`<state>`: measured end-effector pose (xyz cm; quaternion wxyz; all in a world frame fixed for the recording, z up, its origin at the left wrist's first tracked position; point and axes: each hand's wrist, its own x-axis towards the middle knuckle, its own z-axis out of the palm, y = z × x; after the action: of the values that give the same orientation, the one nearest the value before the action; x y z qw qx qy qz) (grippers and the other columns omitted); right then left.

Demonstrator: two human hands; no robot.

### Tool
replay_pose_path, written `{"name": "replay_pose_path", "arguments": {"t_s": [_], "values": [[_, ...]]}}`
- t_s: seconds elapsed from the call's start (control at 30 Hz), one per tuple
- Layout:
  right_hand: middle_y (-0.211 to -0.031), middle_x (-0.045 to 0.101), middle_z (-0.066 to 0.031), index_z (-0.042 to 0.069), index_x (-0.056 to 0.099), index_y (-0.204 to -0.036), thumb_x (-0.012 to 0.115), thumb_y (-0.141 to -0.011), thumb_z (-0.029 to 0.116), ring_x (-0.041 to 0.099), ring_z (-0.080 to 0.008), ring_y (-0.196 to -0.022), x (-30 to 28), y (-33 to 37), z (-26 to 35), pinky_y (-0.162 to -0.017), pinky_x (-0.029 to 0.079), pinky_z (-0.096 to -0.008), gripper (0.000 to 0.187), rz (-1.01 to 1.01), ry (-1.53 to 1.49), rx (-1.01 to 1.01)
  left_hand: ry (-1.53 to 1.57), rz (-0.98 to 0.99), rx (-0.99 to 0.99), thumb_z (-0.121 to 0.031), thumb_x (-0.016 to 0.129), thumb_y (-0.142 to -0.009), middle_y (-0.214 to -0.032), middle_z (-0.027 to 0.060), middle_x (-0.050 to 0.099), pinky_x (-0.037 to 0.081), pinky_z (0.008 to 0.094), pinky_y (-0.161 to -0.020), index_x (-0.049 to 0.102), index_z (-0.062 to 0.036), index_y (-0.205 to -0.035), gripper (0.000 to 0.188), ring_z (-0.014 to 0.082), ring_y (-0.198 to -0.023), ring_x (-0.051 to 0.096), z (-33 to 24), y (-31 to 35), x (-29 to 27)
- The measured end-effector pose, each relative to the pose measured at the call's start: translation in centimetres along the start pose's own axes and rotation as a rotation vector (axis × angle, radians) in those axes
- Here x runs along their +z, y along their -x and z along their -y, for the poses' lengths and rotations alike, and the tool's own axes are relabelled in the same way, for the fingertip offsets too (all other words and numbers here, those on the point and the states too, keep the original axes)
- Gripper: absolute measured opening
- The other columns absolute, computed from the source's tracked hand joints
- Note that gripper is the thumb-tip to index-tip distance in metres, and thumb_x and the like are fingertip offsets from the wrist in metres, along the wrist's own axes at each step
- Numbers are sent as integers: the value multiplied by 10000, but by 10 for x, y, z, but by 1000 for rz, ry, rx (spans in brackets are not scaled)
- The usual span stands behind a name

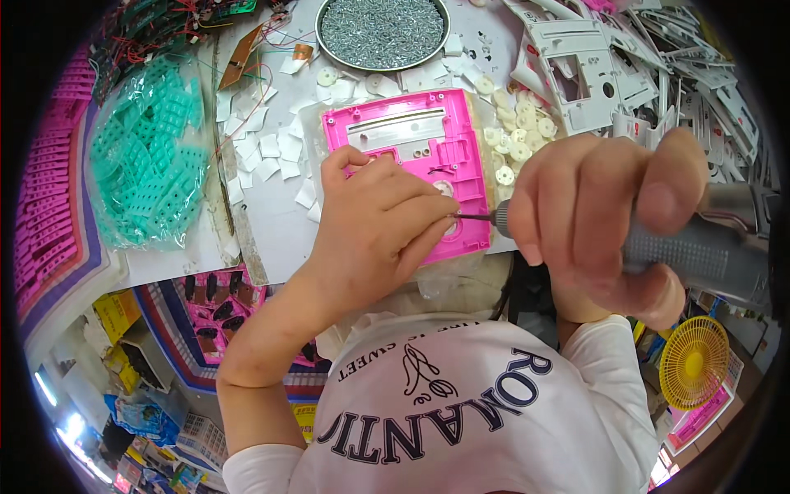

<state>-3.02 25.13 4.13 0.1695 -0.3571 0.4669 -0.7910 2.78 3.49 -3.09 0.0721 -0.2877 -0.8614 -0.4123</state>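
On the table before me lies a pink plastic housing [473,165], open side up, with a pale slotted strip and round white parts inside. My left hand [374,218] is laid over its lower left, fingers bent and drawn together. The thumb and fingertips meet at the end of the thin bit; whatever they pinch is too small or hidden to make out. In my right hand [597,202] is a grey electric screwdriver [687,257], gripped around its body. It is held sideways, its bit [473,216] pointing left over the housing.
A round metal tray [319,37] full of small screws stands beyond the housing. White square pieces [267,146] and cream discs [520,146] lie around it. Left is a bag of teal parts [148,156]; white panels [568,74] pile up at far right. A yellow fan [694,362] is lower right.
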Motion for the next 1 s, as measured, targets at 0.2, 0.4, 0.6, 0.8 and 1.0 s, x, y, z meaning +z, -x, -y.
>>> {"name": "replay_pose_path", "arguments": {"t_s": [0.2,0.4,0.6,0.8,1.0], "values": [[-655,571,47,178,533,-1227,756,-936,304,539,-104,-544,8,-4,-1,-564,496,-288,387,31,18,37,2,-52,-3,-165,790,-807,-860,-52,665,328,454,-943,726,-176,-910,122,157,-812,590,0,4,0],[-655,558,26,124,538,-1185,756,-925,286,530,-117,-560,11,0,-3,-565,479,-291,376,-4,138,58,-139,-55,-4,-208,809,-759,-981,-19,649,295,536,-1025,717,-156,-913,187,194,-943,590,-1,4,2],[-741,592,-44,-2,534,-1122,701,-883,132,570,-128,-663,8,19,-40,-631,495,-299,321,-187,177,30,-162,100,-50,-287,802,-743,-1180,35,611,169,673,-1138,717,-175,-931,235,252,-1150,545,7,2,0],[-687,540,-62,52,491,-1011,696,-940,155,499,-170,-595,9,19,-44,-585,473,-350,240,-74,547,180,-252,81,-49,-279,793,-728,-1177,28,623,167,701,-1140,743,-189,-900,200,243,-1155,552,11,4,8],[-666,541,-55,42,514,-1011,720,-919,152,530,-178,-593,4,21,-54,-582,467,-342,252,-23,475,152,-326,60,-45,-351,808,-701,-1204,25,640,194,737,-1146,775,-217,-903,245,231,-1177,557,13,7,15]]}}
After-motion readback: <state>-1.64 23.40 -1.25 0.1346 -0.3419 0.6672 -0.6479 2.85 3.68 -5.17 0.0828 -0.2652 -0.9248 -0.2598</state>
